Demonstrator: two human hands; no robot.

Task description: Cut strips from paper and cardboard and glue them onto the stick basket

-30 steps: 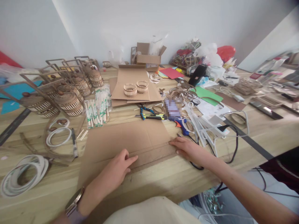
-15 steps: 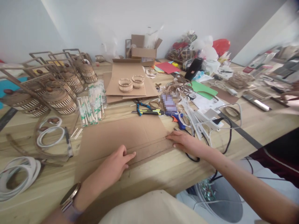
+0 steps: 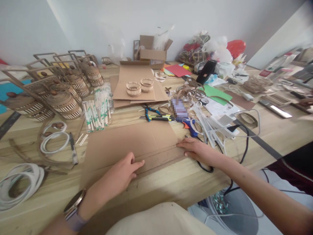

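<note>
A flat sheet of brown cardboard [image 3: 137, 140] lies before me near the table's front edge, with a crease running lengthwise along its near side. My left hand [image 3: 126, 168] rests on the near part of that sheet, thumb stretched out and fingers partly bent, holding nothing. At the sheet's right end, my right hand [image 3: 195, 149] lies with fingers extended over its corner, thumb apart. Just beyond the cardboard are a yellow-and-black utility knife [image 3: 161, 117], blue-handled pliers [image 3: 149, 114] and a blue glue gun [image 3: 190, 125], whose black cable passes by my right hand.
Lidded wooden baskets [image 3: 65, 102] with tall handles crowd the left, beside wrapped sticks [image 3: 97, 112] and white coils [image 3: 22, 186]. Two small slatted rings [image 3: 133, 89] sit on stacked cardboard [image 3: 122, 73]. Strips and papers [image 3: 217, 94] clutter the right. A bin [image 3: 241, 212] stands below.
The view has shifted slightly, so everything appears a little further right. Both hands stay in nearly the same places on the cardboard.
</note>
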